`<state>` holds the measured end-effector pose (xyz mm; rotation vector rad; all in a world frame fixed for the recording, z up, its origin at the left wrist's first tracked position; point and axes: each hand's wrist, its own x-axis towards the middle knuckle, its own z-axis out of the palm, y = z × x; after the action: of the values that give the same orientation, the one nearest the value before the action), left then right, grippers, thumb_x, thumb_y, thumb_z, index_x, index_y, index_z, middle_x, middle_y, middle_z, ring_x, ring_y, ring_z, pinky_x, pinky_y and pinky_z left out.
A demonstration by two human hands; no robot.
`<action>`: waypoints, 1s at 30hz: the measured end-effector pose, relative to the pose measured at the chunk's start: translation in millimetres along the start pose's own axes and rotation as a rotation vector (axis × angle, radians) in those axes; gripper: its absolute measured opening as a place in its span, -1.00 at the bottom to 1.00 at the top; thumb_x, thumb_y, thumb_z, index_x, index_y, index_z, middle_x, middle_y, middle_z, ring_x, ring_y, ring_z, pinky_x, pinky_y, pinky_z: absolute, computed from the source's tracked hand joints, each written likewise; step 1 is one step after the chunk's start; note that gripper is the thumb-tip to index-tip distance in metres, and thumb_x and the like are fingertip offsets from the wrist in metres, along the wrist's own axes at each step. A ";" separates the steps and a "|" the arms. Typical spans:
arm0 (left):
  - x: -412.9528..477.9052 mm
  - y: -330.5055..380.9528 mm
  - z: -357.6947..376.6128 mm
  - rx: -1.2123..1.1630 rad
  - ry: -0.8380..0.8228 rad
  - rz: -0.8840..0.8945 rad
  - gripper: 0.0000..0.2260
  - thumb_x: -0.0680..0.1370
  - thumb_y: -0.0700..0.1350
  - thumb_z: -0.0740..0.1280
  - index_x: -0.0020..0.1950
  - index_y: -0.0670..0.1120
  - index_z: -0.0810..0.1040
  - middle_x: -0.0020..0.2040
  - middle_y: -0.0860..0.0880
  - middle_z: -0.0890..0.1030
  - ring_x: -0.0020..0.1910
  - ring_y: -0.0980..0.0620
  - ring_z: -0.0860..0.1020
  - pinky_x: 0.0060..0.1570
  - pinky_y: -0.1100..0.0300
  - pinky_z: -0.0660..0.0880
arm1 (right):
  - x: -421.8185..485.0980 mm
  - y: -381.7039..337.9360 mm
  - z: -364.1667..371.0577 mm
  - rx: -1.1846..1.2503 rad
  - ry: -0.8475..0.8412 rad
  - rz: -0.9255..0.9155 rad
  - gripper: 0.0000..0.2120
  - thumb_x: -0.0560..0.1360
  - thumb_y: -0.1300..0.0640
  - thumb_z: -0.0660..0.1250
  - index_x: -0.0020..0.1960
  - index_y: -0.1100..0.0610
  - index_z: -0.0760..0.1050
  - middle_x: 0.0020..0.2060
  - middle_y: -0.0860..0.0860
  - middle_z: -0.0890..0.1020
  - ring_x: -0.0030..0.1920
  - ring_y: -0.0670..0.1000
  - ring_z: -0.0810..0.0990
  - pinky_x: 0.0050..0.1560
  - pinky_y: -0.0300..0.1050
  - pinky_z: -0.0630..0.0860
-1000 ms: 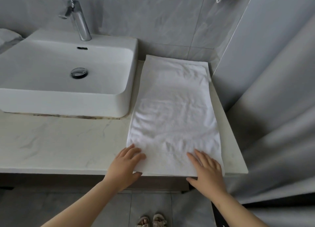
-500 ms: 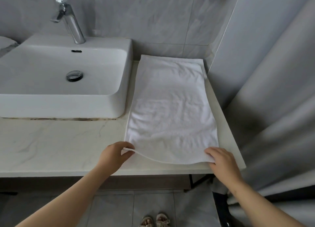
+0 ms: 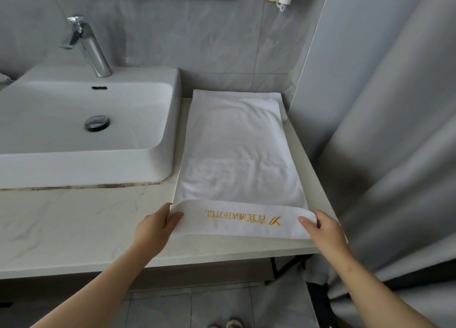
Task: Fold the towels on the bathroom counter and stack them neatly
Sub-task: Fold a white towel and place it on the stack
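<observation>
A white towel [image 3: 237, 155] lies lengthwise in the centre-right of the frame, on the pale marbled counter [image 3: 74, 224] between the sink [image 3: 74, 135] and the grey curtain [image 3: 394, 155], its far end touching the tiled wall. Both hands hold its near end at the lower middle of the frame. The left hand [image 3: 153, 226] grips the left corner with the thumb on top and the fingers curled underneath. The right hand [image 3: 325, 229] pinches the right corner in the same way, its thumb pressed flat on the cloth. Holding the two corners level keeps the edge straight, which suggests the near end is being carried over toward the far end for a fold in half. The raised strip is turned over on itself, so the gold stitched lettering [image 3: 243, 218] on it reads upside down. The cloth is soft, looped terry with a woven band along the hem. It is limp enough to sag between the hands and faintly creased across its middle, so it will probably need smoothing once it is laid down. The counter looks smooth and hard, the sink is glossy and rectangular with rounded corners, and the tap [image 3: 91, 49] at the upper left is polished metal. No finished stack is visible.
</observation>
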<state>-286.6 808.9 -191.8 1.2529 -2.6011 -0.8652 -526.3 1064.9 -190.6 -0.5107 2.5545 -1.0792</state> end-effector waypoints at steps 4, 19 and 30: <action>5.1 16.8 -1.4 -0.118 0.064 0.032 -0.72 0.62 -0.05 0.18 -0.27 -0.03 0.21 -0.41 -0.05 0.40 -0.39 -0.09 0.38 -0.38 0.08 0.23 | -0.7 -10.7 5.0 0.024 0.042 -0.047 -0.77 0.57 0.11 0.25 -0.16 0.26 0.36 -0.31 0.08 0.51 -0.23 0.10 0.48 -0.26 -0.07 0.33; 21.2 14.6 -1.7 -0.118 -0.077 -0.064 -0.73 0.64 -0.05 0.09 -0.26 0.01 0.19 -0.34 -0.04 0.43 -0.39 0.02 0.41 -0.45 0.20 0.27 | 4.7 -5.6 12.8 -0.020 -0.034 0.108 -0.73 0.59 0.07 0.19 -0.26 0.11 0.29 -0.31 0.02 0.46 -0.17 0.10 0.45 -0.28 -0.19 0.32; 49.2 26.3 -13.8 -0.192 0.081 -0.033 -0.73 0.63 -0.08 0.13 -0.27 -0.04 0.22 -0.37 -0.01 0.40 -0.33 -0.08 0.37 -0.36 0.06 0.20 | 30.7 -37.8 6.8 0.131 0.173 -0.003 -0.83 0.54 0.15 0.28 -0.15 0.26 0.45 -0.37 0.05 0.47 -0.31 0.03 0.40 -0.29 -0.16 0.34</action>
<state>-331.5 778.8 -172.3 1.2535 -2.3775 -1.0199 -543.1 1022.6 -172.1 -0.4033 2.6056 -1.3348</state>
